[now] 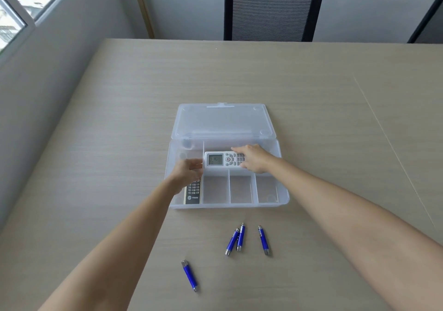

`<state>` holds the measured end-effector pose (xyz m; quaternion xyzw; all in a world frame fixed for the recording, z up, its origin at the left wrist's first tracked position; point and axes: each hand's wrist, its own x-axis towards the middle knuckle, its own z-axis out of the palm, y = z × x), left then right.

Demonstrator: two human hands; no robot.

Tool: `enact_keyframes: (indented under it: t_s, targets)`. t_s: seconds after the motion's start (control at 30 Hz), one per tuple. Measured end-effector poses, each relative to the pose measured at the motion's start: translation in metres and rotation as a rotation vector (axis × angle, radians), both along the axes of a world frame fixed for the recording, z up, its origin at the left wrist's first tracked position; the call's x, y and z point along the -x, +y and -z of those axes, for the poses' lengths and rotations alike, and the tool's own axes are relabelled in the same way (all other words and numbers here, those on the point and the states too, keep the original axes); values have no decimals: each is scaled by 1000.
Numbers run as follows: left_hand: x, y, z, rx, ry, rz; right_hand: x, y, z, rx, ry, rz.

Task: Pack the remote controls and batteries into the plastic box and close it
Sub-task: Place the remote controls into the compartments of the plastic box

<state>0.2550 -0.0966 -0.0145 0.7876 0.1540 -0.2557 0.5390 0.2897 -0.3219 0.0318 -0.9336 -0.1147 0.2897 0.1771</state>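
Observation:
A clear plastic box (284,198) lies open on the table, its lid (223,121) folded back flat. A white remote (219,159) with a screen lies crosswise in the box's rear compartment. My right hand (254,158) grips its right end, and my left hand (188,170) touches its left end with fingers spread. A dark remote (193,194) lies in the left compartment, partly hidden under my left wrist. Several blue batteries rest on the table in front of the box: a touching pair (236,240), one to their right (263,240), and one nearer me (189,275).
The three small front compartments (241,189) of the box hold nothing. A black mesh chair (273,8) stands behind the table's far edge. A window and wall run along the left side.

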Motion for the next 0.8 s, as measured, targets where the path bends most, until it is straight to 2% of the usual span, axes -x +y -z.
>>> enact_keyframes:
  t_s: [0.1,0.2,0.23,0.27,0.3,0.37,0.43,0.6,0.7,0.8]
  targets:
    - [14,-6,-11,-176,-101,53,19,-12,-6,-81,-82,69]
    - [57,-23,-30,-377,-523,32,57,-41,-8,-238,-316,240]
    - [78,-31,-34,-387,-629,53,74,-52,-9,-284,-404,310]
    - [100,-39,-35,-398,-661,121,92,-63,-9,-316,-471,374]
    - [121,-48,-31,-418,-609,219,109,-72,-8,-332,-519,427]
    - [155,-64,-16,-489,-361,422,141,-83,-3,-331,-554,497]
    - [171,-72,5,-549,-180,522,167,-84,9,-295,-503,514]
    - [179,-79,24,-672,-95,562,198,-56,48,-91,-55,489]
    - [181,-77,18,-694,-29,584,202,-36,58,28,29,442]
    - [177,-70,1,-603,0,519,201,-23,61,119,46,396]
